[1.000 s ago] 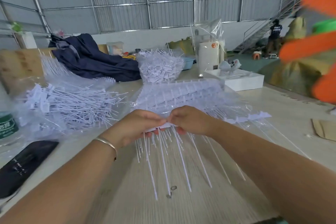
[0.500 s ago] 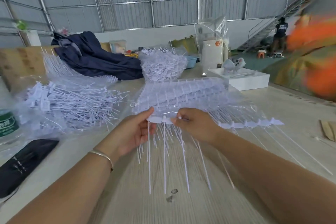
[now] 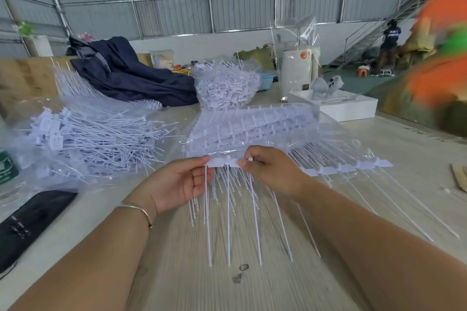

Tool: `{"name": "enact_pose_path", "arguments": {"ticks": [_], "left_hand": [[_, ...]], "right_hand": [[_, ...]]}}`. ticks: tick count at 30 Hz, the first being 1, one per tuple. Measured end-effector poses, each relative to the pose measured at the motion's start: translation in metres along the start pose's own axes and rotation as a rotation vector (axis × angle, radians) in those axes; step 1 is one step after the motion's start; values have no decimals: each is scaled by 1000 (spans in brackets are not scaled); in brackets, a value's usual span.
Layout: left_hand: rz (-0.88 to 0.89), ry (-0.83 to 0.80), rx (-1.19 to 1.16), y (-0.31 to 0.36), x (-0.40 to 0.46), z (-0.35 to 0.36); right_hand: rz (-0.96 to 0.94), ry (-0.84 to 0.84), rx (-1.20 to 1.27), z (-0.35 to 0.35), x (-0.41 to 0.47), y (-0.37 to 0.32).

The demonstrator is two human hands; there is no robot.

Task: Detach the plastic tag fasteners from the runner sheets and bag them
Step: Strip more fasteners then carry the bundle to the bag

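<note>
A white runner sheet (image 3: pixel 348 168) of tag fasteners stretches across the table centre, its long thin tails hanging toward me. My left hand (image 3: pixel 177 182) pinches the sheet's left end by one tag head. My right hand (image 3: pixel 267 170) pinches the runner just beside it. Behind my hands lies a stack of more runner sheets (image 3: pixel 252 126) in clear wrap. Loose detached fasteners fill an open clear bag (image 3: pixel 83 139) at the left. A second filled bag (image 3: pixel 225 86) stands further back.
A dark phone or case (image 3: pixel 30 219) lies at the near left and a green-labelled bottle (image 3: pixel 6 166) at the left edge. Dark blue cloth (image 3: pixel 131 76), a white box (image 3: pixel 341 106) and a white cylinder (image 3: pixel 295 76) stand behind. A blurred orange shape (image 3: pixel 439 65) fills the right.
My hands have lifted the runner sheet's end slightly and drawn a little apart. My left palm has turned up, so the leftmost tag heads show between the two hands.
</note>
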State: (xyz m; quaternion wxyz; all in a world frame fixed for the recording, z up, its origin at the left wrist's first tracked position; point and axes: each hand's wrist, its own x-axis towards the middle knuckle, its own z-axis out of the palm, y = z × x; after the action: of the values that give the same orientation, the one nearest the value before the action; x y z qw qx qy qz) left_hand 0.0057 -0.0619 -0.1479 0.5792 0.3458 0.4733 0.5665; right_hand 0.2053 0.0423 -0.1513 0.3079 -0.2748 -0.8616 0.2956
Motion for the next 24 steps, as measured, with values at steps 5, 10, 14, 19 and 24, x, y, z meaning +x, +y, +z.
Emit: {"name": "enact_pose_path", "arguments": {"ticks": [5, 10, 14, 19, 24], "left_hand": [[-14, -33, -59, -4, -6, -3], [-14, -122, -48, -5, -13, -3], [6, -186, -48, -6, -14, 2], [-26, -232, 2, -9, -10, 7], [-36, -294, -54, -8, -12, 12]], "right_hand": [[-5, -84, 187, -2, -5, -1], [-37, -133, 290, -9, -8, -7], [9, -178, 349, -14, -9, -6], [136, -206, 254, -21, -7, 3], [111, -228, 380, -11, -9, -3]]}}
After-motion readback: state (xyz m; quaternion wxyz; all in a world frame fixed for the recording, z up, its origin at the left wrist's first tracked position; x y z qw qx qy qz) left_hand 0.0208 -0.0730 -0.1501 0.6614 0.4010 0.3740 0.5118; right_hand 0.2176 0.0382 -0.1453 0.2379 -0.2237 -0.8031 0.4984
